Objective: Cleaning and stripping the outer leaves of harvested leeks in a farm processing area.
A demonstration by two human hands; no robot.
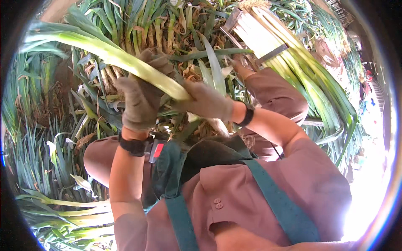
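Far left, a thick bank of dark green leek leaves (pixel 29 159) crowds the edge, and in over it sweeps the star, one long leek (pixel 119 60), its leafy top fanning out at upper left! Follow the stalk down and right, and there's the gloved left hand (pixel 141 102), closed around it midway, thumb on the near side. Behind stand more leeks (pixel 157 31), packed in rows. On to the right, and the gloved right hand (pixel 209 100) has the pale lower end in its grasp (dark bands on both wrists, by the way). Further right, beyond the knee (pixel 280 94), lies a bundle of leeks (pixel 303 79), white stalks up top, green leaves trailing down!
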